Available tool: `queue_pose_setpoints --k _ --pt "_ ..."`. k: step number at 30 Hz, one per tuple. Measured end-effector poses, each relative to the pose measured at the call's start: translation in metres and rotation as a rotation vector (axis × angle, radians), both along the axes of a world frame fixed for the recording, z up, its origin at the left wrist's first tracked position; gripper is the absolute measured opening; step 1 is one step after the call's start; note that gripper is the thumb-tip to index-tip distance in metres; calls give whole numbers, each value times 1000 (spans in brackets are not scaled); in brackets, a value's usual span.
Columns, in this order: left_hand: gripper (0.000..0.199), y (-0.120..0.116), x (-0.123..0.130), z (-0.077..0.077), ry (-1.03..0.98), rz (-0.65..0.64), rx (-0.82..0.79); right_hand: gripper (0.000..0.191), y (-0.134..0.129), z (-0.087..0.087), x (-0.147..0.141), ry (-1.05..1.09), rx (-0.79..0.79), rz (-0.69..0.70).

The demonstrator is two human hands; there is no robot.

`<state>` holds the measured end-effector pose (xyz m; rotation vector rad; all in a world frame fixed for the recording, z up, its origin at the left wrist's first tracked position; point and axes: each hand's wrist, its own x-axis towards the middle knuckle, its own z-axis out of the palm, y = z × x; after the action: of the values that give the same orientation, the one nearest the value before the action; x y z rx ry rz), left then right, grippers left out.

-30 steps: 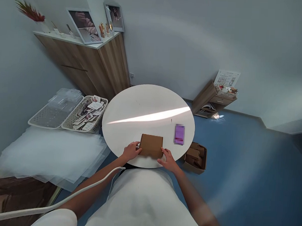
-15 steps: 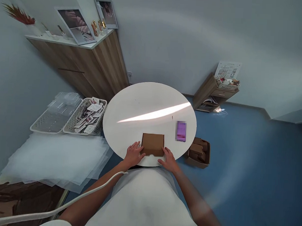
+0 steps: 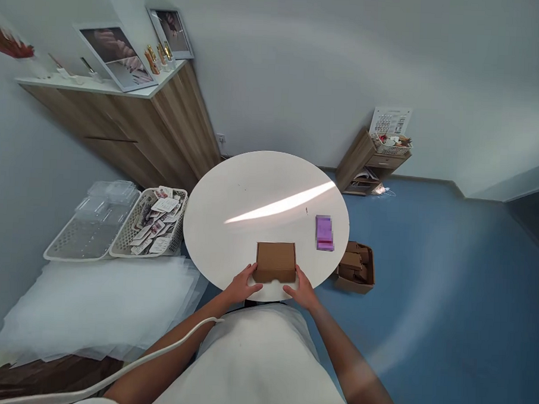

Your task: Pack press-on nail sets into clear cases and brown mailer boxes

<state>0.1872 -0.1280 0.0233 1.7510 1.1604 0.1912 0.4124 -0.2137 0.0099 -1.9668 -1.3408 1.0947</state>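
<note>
A small brown cardboard box (image 3: 276, 262) sits closed at the near edge of a round white table (image 3: 252, 195), right in front of the person. The left hand (image 3: 242, 286) lies against the box's near left corner, fingers spread loosely and curved round the side — touching it rather than gripping it. The right hand (image 3: 302, 290) mirrors it at the near right corner, fingers half open and pressed to the side wall, thumb toward the front face. Neither hand lifts the box; its bottom rests flat on the table. A small notch shows in the middle of the box's front edge, between the two hands. Toward the right edge of the table, well apart from the box, lies a purple phone (image 3: 324, 232), blurred. A bright streak of light runs across the middle of the tabletop. On the floor just beside the table's right edge stands an open carton (image 3: 356, 268) holding more brown boxes. To the left of the table, on a low surface covered with clear sheets, stand two white baskets (image 3: 116, 231) — the nearer one full of printed cards, the farther one holding clear plastic trays.
</note>
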Motion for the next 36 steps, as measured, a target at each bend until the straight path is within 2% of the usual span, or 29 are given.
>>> queue_pose_setpoints --k 6,9,13,17,24,31,36 --pt "73 0 -27 17 -191 -38 79 78 -4 12 -20 -9 42 -50" --pt "75 -2 -43 26 -206 1 130 77 -5 22 -29 -27 102 -24" --pt "78 -4 -55 26 -198 44 155 66 -2 32 -35 -34 169 4" --pt "73 2 -49 20 -205 68 148 51 6 35 -37 -48 187 -1" --pt "41 28 -27 18 -87 202 166 43 27 39 -34 -75 124 -71" --pt "30 41 -25 26 94 171 298 41 40 45 -25 -51 81 -119" --pt "30 41 -24 37 107 137 264 47 40 43 -23 42 55 -123"
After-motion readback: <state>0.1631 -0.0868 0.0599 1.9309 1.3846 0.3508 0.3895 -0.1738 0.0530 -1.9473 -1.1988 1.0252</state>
